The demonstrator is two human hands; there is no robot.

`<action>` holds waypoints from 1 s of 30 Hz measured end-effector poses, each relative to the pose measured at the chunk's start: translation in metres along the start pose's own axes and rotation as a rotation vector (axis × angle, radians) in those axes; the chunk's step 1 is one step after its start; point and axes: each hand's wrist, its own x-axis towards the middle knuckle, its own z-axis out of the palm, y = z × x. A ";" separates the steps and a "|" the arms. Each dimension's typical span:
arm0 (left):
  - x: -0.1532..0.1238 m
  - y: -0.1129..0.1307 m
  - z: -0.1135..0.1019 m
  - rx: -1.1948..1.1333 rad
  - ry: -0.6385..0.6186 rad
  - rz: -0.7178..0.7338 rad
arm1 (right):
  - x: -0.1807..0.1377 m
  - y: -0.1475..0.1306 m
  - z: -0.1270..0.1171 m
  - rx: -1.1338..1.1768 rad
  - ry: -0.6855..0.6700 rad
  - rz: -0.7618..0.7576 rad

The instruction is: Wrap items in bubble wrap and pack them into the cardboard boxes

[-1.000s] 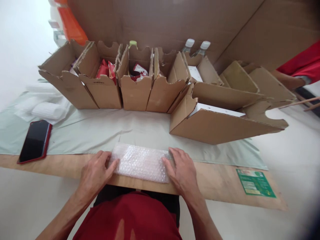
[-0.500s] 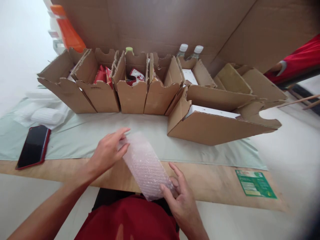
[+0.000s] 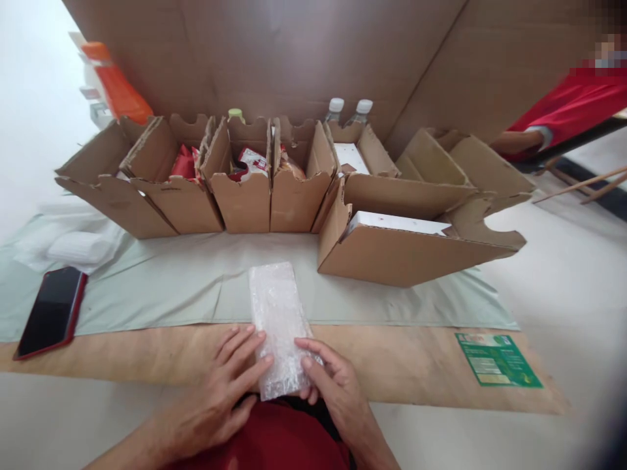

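- Two hands meet at the near end of a bubble-wrapped packet, which lies lengthwise on the wooden tabletop, its far end reaching onto the pale green sheet.
- Step in hand, as I judge it: squaring and steadying the packet at the table's near edge, with both hands pressing its sides.
- Left hand: fingers loosely spread and laid flat against the packet's left edge, tips on the wrap; not pinching.
- Right hand: fingers curled against the packet's right edge, thumb tucked at the near corner; whether it grips underneath, I cannot tell.
- Relative to the fingers, the packet sits between both sets of fingertips and stretches away beyond them; its near end overhangs toward the red shirt.
- A next move would call for a firm two-sided grip near that end before any lift, since the wrap looks slippery and soft.
- Beyond the fingertips stands a row of cardboard boxes; well left of the left fingers lies a phone.
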 end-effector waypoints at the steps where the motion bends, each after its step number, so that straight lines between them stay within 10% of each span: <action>1: 0.002 0.002 0.005 0.012 0.053 0.002 | 0.000 -0.001 0.002 0.063 -0.004 0.028; 7: 0.020 -0.003 0.018 -0.159 0.281 -0.088 | -0.008 0.009 -0.005 0.190 -0.087 -0.009; 14: 0.020 -0.002 0.011 -0.434 0.308 -0.461 | -0.005 -0.009 -0.024 -0.473 0.122 -0.454; 18: 0.022 -0.005 0.014 -0.436 0.273 -0.539 | 0.026 -0.012 0.002 -0.564 0.102 -0.407; 30: 0.023 -0.009 0.016 0.045 0.335 -0.251 | 0.046 -0.019 0.022 -0.782 0.276 -0.383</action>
